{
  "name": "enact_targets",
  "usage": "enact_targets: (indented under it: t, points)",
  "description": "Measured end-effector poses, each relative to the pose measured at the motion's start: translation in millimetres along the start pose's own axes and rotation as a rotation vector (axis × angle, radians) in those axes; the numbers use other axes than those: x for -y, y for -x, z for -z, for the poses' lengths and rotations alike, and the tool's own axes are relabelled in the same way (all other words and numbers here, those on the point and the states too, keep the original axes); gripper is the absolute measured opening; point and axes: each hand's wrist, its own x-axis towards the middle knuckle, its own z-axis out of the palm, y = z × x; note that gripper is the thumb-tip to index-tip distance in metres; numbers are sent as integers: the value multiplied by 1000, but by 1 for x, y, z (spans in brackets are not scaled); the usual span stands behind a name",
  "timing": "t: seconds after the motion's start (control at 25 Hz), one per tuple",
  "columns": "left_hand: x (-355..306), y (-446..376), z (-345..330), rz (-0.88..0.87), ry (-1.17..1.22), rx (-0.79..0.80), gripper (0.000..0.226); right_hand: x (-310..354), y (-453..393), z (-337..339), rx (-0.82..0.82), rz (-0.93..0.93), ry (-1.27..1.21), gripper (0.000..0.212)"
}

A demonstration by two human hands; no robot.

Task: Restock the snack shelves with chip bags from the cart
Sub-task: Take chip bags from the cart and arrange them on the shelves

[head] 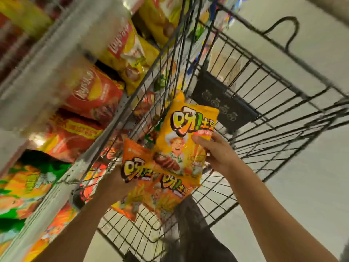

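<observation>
Nearest the camera, two bare forearms reach up over a black wire cart [251, 103] of thin steel rods in a grid. The left hand [115, 183] grips two orange chip bags [151, 191], glossy crinkled film pouches with cartoon lettering; its fingers are hidden under the pouches, which fan out below and right of the hand. The right hand [217, 151] pinches a yellow chip bag [184, 142], a smooth puffed pillow pouch printed with a chef figure; the thumb lies on the printed face at the bag's right edge, the other fingers curled behind it. The yellow bag overlaps the upper edge of the orange bags, all held above the cart's basket. A dark fabric leg [194, 224] shows below the bags. Inside the cart hangs a dark flat panel [222, 103]. Left of the cart, a pale metal shelf [47, 186] edge crosses diagonally; beyond it stand red Lay's bags [92, 91] and yellow Lay's bags [128, 52], blurred.
</observation>
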Motion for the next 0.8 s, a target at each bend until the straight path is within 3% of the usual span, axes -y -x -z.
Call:
enact_targets:
  t: [0.2, 0.24, 0.36, 0.44, 0.56, 0.8]
  points:
    - [-12, 87, 21, -190, 147, -165, 90, 22, 86, -4, 93, 225, 123, 37]
    - [-14, 111, 23, -244, 216, -218, 87, 24, 108, -5, 95, 275, 138, 37]
    - [-7, 202, 32, -389, 352, -450, 53, 21, 184, -10, 140, 458, 203, 37]
    - [6, 268, 39, -457, 454, -563, 45, 23, 237, -21, 185, 564, 286, 54]
    - [30, 371, 51, -488, 530, -701, 44, 22, 320, -57, 292, 685, 396, 69]
    - [62, 539, 111, -561, 502, -1055, 58, 52, 468, -162, 571, 1000, 417, 72]
